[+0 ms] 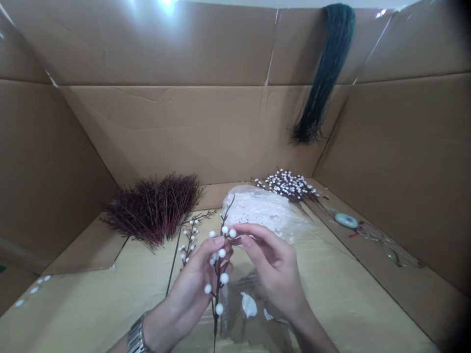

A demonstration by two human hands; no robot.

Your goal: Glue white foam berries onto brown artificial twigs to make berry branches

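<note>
A dark brown artificial twig [216, 314] with several white berries stands nearly upright in front of me. My left hand [189, 291], with a metal watch at the wrist, is closed around its middle, thumb across the stem. My right hand [279, 269] reaches in from the right, its fingers bent together at a white berry [232, 233] near the top of the twig. The index fingertip meets that berry; the exact grip is partly hidden. Just left of the held twig lies another berried twig [189, 240].
A bundle of bare reddish-brown twigs [154, 211] lies at the back left. Behind my hands sits a plastic bag of white berries [257, 206], with finished-looking berried twigs [289, 184] beyond it. Dark green strands [327, 63] hang over the cardboard wall [184, 117]. Right: a pale round object [346, 220].
</note>
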